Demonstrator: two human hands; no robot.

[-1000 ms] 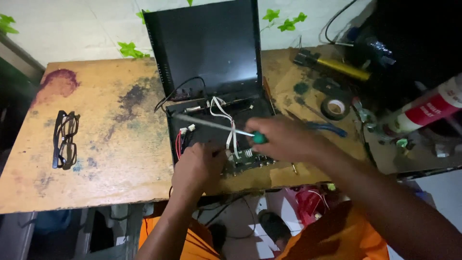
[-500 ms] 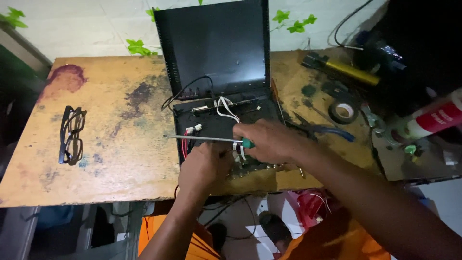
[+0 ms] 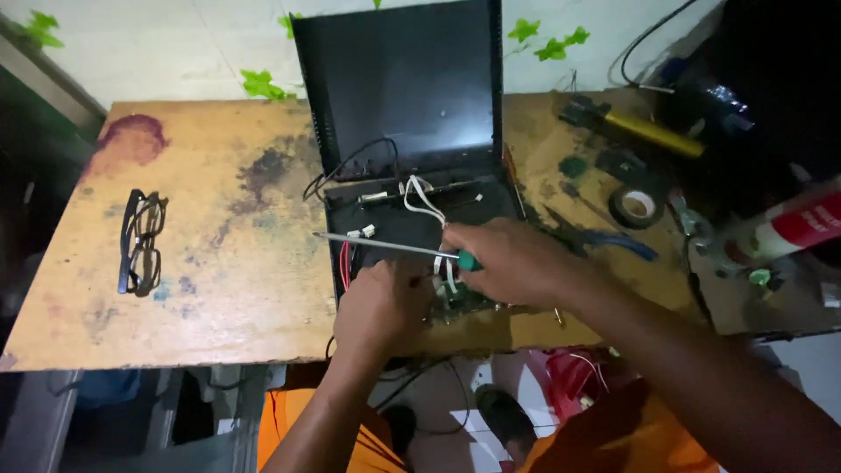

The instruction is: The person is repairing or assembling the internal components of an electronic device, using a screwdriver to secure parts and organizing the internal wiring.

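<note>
Since the earlier frames the screwdriver has been swung from a slant to nearly level, its tip now pointing left past the case edge; both hands have stayed over the open device. The screwdriver is held by its green handle in the right hand, whose grip is closed around that handle; the thin metal shaft is seen lying across the open black case, above the left hand. The left hand is pressed down inside the front part of the case, fingers curled; whether anything is pinched in its grip cannot be told. White wires and red wires are seen in the case interior, and a green circuit board is partly hidden under the hands. The black lid is stood upright at the rear of the case.

The case is sited near the front edge of the stained wooden surface, right of centre. A pair of dark-framed glasses is noted well apart at the left. To the right, blue-handled pliers are lying just beside the right hand, a roll of black tape near them, and a yellow-handled tool farther back. A red and white tube is seen at the right edge
</note>
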